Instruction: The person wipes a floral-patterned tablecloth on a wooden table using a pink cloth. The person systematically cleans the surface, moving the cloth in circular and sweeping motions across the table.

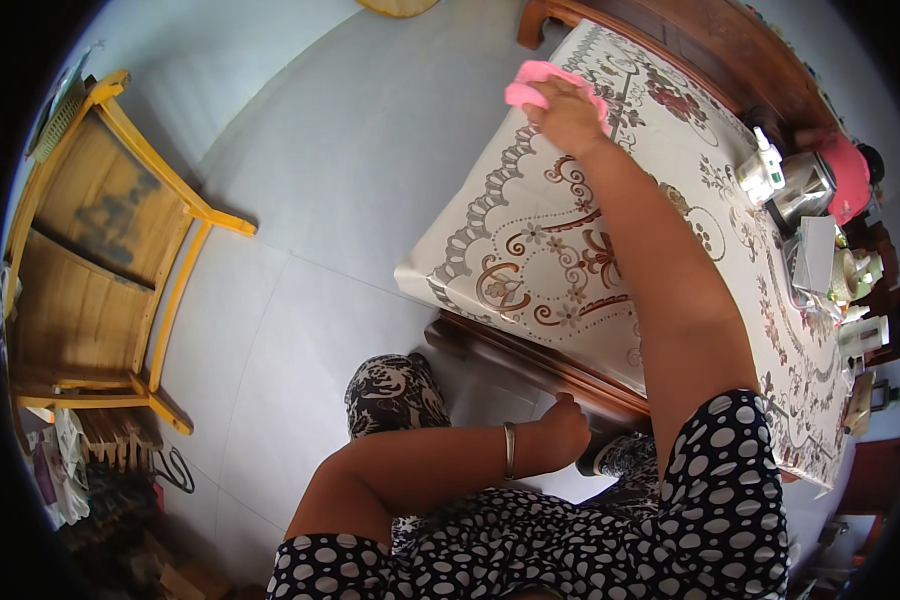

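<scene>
My right arm reaches far forward over a table covered with a cream patterned tablecloth (530, 215). My right hand (568, 112) is closed on a pink cloth (532, 76), pressing it against the tablecloth near its far left edge. Part of the cloth shows beyond my fingertips, and some sticks out on the right by the wrist. My left hand (555, 432), a metal bangle (510, 450) at its wrist, is curled into a fist in front of my body. It hovers off the table's near edge, with nothing visible in it.
Along the table's right side stand a white pump bottle (762, 168), a metal kettle (802, 190), a pink-red item (848, 180) and several jars. A wooden bench back (740, 50) runs behind the table. On the left is a yellow wooden chair (110, 225) on grey floor tiles (300, 200).
</scene>
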`<action>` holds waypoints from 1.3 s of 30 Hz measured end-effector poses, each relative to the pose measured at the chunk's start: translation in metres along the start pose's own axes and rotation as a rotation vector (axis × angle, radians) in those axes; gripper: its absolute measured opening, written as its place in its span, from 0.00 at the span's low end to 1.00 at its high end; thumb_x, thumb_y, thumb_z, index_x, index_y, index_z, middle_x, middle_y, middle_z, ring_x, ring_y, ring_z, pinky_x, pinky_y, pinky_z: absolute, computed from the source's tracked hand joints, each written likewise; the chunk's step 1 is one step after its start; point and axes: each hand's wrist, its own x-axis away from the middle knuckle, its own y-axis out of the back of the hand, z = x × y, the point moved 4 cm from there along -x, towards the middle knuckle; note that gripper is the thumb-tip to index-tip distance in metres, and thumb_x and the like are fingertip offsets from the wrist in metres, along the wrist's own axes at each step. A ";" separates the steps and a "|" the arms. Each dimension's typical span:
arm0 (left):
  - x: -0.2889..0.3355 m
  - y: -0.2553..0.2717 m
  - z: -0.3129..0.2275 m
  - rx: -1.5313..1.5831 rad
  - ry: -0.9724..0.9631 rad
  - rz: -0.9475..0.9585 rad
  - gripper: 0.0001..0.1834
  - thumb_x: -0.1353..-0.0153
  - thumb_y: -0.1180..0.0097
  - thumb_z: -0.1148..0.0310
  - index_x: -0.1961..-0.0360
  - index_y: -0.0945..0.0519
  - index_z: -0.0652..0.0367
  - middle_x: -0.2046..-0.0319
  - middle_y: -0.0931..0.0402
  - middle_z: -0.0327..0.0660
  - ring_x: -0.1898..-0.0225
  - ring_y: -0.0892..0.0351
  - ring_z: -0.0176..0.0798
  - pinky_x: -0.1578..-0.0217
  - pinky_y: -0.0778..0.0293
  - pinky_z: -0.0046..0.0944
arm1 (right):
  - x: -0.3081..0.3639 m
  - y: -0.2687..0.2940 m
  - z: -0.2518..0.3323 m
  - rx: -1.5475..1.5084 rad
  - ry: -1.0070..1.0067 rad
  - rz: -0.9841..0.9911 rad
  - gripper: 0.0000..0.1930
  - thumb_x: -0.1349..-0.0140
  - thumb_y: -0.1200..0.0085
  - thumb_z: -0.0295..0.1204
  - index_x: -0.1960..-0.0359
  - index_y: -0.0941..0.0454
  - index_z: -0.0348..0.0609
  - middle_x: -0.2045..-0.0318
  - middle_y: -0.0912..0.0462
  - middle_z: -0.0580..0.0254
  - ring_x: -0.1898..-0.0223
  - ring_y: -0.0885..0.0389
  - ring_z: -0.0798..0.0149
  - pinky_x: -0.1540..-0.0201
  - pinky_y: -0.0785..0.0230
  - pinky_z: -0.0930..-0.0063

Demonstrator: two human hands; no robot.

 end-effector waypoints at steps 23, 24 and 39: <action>0.002 -0.018 0.020 -0.007 0.039 -0.195 0.05 0.58 0.49 0.69 0.82 0.23 0.57 0.80 0.25 0.42 0.75 0.26 0.42 0.67 0.35 0.45 | 0.174 0.107 0.114 -0.371 0.583 0.097 0.27 0.48 0.44 0.29 0.44 0.34 0.54 0.40 0.39 0.58 0.38 0.43 0.55 0.36 0.52 0.59; 0.005 -0.019 0.022 -0.004 0.047 -0.212 0.05 0.58 0.49 0.69 0.82 0.23 0.57 0.80 0.25 0.42 0.75 0.26 0.42 0.67 0.34 0.45 | 0.164 0.103 0.098 -0.330 0.541 0.102 0.27 0.48 0.44 0.29 0.44 0.34 0.54 0.41 0.38 0.58 0.38 0.43 0.56 0.36 0.52 0.60; 0.012 0.005 0.003 0.018 -0.008 -0.047 0.05 0.55 0.49 0.69 0.80 0.23 0.57 0.79 0.24 0.40 0.73 0.25 0.40 0.66 0.34 0.45 | 0.092 0.053 -0.180 0.244 -0.510 0.072 0.29 0.41 0.61 0.55 0.40 0.39 0.60 0.39 0.40 0.60 0.37 0.47 0.47 0.37 0.54 0.57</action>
